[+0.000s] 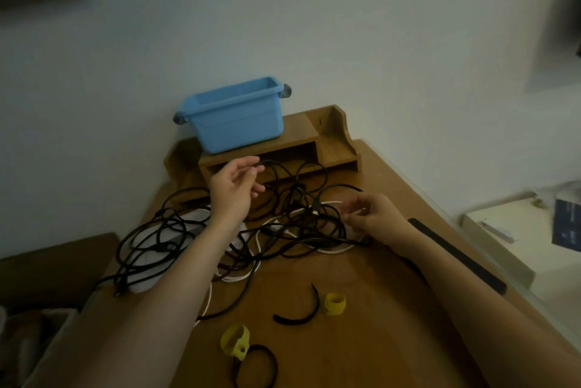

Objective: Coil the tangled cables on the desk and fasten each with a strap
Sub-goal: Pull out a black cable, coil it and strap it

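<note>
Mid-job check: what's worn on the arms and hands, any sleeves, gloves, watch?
Nothing visible: no sleeves in view, both arms bare to the frame edge. The left hand and right hand are ungloved, with no watch or ring showing; the right hand is blurred.

The tub is light blue all over, with grey handles at its ends. Under the tub is a brown wooden shelf, and the desk in front of the tub is the same warm brown. Near the tub lie black cables with a white cable mixed in. Farther from the tub are a yellow strap and a black strap. Farthest from the tub are a second yellow strap and a second black strap. The wall behind the tub is plain pale grey.
</note>
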A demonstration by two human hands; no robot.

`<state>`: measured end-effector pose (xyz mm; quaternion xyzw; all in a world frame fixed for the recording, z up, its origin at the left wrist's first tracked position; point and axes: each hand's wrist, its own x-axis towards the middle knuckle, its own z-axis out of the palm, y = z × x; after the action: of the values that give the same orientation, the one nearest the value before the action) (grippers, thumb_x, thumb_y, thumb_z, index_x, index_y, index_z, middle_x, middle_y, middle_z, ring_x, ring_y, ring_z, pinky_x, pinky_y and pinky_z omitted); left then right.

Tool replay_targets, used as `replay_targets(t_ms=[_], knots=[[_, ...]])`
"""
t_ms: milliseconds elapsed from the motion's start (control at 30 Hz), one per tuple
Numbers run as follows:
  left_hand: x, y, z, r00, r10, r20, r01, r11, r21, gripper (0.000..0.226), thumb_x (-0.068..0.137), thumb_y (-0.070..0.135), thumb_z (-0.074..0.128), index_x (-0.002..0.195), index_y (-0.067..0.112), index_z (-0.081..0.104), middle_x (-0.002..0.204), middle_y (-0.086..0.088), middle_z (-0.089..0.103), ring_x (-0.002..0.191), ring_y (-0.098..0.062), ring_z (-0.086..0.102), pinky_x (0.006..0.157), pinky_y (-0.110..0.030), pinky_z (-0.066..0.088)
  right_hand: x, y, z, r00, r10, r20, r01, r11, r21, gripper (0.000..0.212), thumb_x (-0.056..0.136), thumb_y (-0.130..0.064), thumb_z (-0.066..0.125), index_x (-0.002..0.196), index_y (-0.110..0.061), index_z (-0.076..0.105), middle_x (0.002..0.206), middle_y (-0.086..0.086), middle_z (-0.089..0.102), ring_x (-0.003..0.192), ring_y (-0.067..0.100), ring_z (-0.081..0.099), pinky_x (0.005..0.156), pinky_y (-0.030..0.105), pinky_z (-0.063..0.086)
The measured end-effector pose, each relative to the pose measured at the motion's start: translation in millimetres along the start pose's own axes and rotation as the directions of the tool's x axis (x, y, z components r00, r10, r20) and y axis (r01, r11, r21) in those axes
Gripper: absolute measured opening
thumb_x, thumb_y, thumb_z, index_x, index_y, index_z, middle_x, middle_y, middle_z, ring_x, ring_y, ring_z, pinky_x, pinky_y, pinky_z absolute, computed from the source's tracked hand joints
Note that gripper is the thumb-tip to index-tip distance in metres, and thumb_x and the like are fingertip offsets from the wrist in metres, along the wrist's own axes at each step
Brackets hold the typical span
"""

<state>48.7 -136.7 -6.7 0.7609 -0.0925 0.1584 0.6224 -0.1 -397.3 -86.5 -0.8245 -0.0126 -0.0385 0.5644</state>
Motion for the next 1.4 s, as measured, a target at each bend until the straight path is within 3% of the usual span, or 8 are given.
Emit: replay_targets(t_ms=[334,501,634,768,934,1068,1268,1402], knots=[[6,-15,-22,0.994,-0.074,-0.076,0.062,0.987,-0.147,0.026,0.104,0.009,0.053,0.109,0.026,0.072,0.103,0.003,0.075,0.060,-0.004,0.053,0.065,-0.023,0.049,85,-33,44,0.998,0.017,0.061,-0.001,0.967,-0.257,0.035,0.094,-0.016,0.070,0.129,-0.015,0.063,0.112,-0.004,0.064,0.107,0.016,0.063,0.083,0.026,0.049],[8,-32,-16,0.985,-0.126,-0.121,0.099,0.973,-0.206,0.026,0.103,0.008,0.054,0.109,0.026,0.071,0.101,0.004,0.076,0.064,-0.003,0.058,0.055,-0.017,0.047,99,-31,44,0.989,0.062,0.132,-0.018,0.949,-0.314,0.004,0.092,-0.017,0.073,0.089,-0.015,0.072,0.094,-0.005,0.068,0.087,0.011,0.062,0.069,0.022,0.045],[14,-42,-13,0.986,-0.153,-0.070,0.141,0.979,-0.149,0.030,0.102,0.006,0.054,0.117,0.029,0.069,0.110,0.006,0.074,0.082,-0.003,0.068,0.070,-0.020,0.055,92,-55,26,0.991,0.054,0.124,-0.059,0.997,0.041,0.007,0.096,-0.016,0.067,0.094,-0.010,0.069,0.082,0.002,0.069,0.064,0.010,0.057,0.058,0.022,0.047],[15,-36,-17,0.977,-0.177,0.123,0.180,0.984,-0.009,0.034,0.103,0.018,0.057,0.133,0.031,0.064,0.120,0.022,0.062,0.110,0.005,0.057,0.091,-0.017,0.047,76,-98,24,0.990,-0.036,0.138,-0.048,0.826,0.562,0.008,0.103,-0.012,0.056,0.098,-0.006,0.059,0.078,0.007,0.065,0.051,0.008,0.048,0.043,0.016,0.039],[7,-11,-15,0.995,-0.011,0.097,0.012,1.000,-0.002,0.026,0.099,0.022,0.061,0.122,0.033,0.068,0.120,0.011,0.064,0.104,0.001,0.060,0.086,-0.019,0.045,58,-138,28,0.986,-0.150,0.066,0.056,0.689,0.723,0.014,0.104,-0.014,0.053,0.091,-0.010,0.054,0.074,0.005,0.063,0.052,0.008,0.049,0.043,0.016,0.039],[-1,10,-11,0.870,0.146,0.470,-0.104,0.988,-0.115,0.031,0.097,0.022,0.059,0.128,0.022,0.065,0.125,0.007,0.070,0.119,-0.002,0.061,0.096,-0.018,0.048,52,-153,33,0.989,-0.138,0.044,0.041,0.557,0.829,0.013,0.104,-0.014,0.053,0.094,-0.005,0.056,0.080,0.008,0.068,0.057,0.009,0.059,0.049,0.014,0.049],[5,7,-10,0.963,0.088,0.256,-0.030,0.974,-0.224,0.022,0.106,0.024,0.049,0.093,0.016,0.065,0.063,0.008,0.051,0.065,-0.012,0.057,0.083,-0.037,0.052,56,-145,34,0.997,-0.078,0.008,0.034,0.527,0.849,0.023,0.099,-0.008,0.056,0.122,-0.003,0.059,0.112,0.011,0.075,0.064,0.012,0.066,0.055,0.019,0.054],[17,1,-28,0.990,0.033,0.135,0.024,0.916,-0.399,0.024,0.106,0.025,0.049,0.095,0.014,0.067,0.060,0.007,0.035,0.054,-0.007,0.035,0.059,-0.023,0.040,63,-129,39,0.995,0.022,-0.094,0.043,0.776,0.630,0.054,0.093,-0.008,0.067,0.144,-0.014,0.049,0.111,0.011,0.075,0.061,0.014,0.066,0.053,0.024,0.053]])
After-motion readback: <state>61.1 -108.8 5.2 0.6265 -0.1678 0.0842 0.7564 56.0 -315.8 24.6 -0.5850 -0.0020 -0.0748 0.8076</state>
